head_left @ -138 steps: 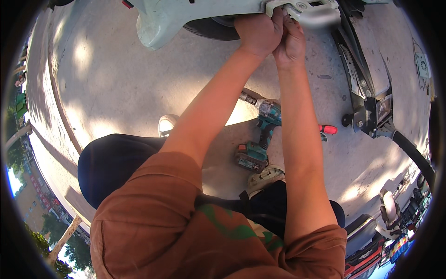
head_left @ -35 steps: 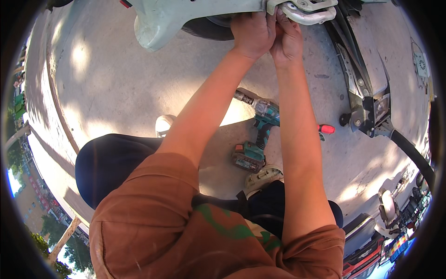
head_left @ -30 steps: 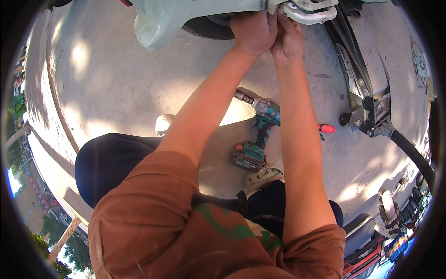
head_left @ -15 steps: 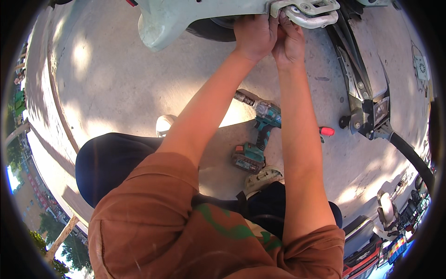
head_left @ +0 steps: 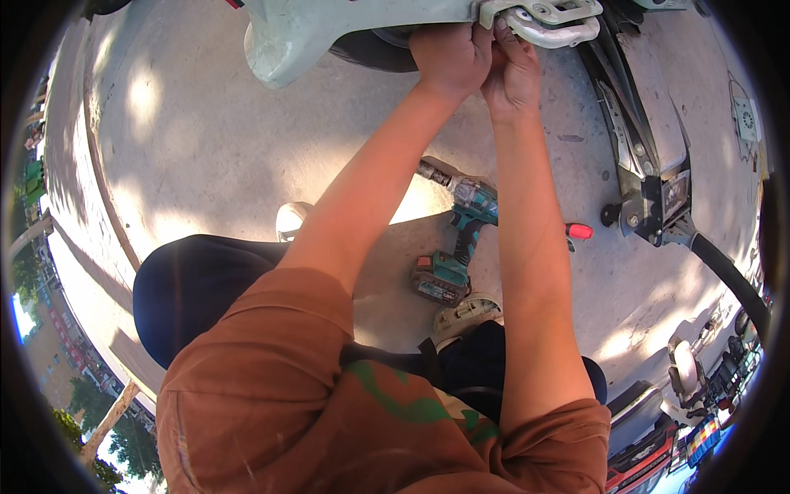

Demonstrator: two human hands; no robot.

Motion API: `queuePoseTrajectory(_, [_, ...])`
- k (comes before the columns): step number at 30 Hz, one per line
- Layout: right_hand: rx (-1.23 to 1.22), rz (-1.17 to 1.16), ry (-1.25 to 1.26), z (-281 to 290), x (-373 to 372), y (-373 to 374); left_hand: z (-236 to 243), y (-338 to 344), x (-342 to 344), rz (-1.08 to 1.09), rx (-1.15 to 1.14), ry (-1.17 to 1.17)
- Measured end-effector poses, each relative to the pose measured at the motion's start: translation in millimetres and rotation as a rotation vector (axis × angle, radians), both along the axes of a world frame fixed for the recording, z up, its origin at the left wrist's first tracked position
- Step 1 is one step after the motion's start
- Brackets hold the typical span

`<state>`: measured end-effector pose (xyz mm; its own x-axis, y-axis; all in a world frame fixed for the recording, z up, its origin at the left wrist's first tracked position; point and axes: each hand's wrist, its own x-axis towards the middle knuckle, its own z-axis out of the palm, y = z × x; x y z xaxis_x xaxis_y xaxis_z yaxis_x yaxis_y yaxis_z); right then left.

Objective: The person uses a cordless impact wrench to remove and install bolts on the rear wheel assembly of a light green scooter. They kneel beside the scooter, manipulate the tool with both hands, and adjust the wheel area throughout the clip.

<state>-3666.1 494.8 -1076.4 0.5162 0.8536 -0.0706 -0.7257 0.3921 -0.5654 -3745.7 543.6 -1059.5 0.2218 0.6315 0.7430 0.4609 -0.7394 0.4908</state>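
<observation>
At the top, both hands meet under the edge of a pale body panel (head_left: 321,33), apparently part of a scooter, beside a light metal bracket (head_left: 555,33). My left hand (head_left: 451,62) is closed, its fingertips hidden behind the hand and panel. My right hand (head_left: 514,78) touches it from the right, thumb up near the bracket and fingers curled in. What they grip, if anything, does not show. A dark tyre (head_left: 374,51) shows just left of my left hand. Below my forearms, a teal and black cordless impact wrench (head_left: 467,218) lies on the ground.
A red-handled tool (head_left: 579,231) lies right of my right forearm. Farther right stands a jack-like metal frame (head_left: 642,177) with a long black handle (head_left: 728,276). My shoe (head_left: 467,317) is close to the wrench's battery. Parked vehicles (head_left: 683,370) line the lower right.
My left hand and wrist have shifted slightly, turning a little to the left. My right hand stays almost where it was; the wrench and the jack-like frame have not moved.
</observation>
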Motion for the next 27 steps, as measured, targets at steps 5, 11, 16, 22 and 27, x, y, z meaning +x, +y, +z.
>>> queuePoseTrajectory(5, [-0.019, 0.002, 0.034, 3.9, -2.3, -0.9, -0.2, -5.7, -2.2, -0.022, -0.052, -0.009])
queuePoseTrajectory(11, [-0.035, -0.018, 0.034, 1.8, -1.6, -0.3, 5.1, -4.9, -0.2, 0.002, -0.056, 0.045])
queuePoseTrajectory(16, [-0.026, 0.043, 0.019, 12.6, 1.5, -1.4, 4.4, -0.6, 0.9, 0.069, 0.057, 0.074])
queuePoseTrajectory(22, [0.037, 0.049, 0.022, 16.1, -3.1, -2.4, -8.0, -3.0, -1.0, 0.028, -0.076, 0.006])
queuePoseTrajectory(27, [0.072, 0.050, 0.015, 16.8, -4.3, -0.2, -10.4, -3.6, -4.6, -0.033, -0.120, 0.084])
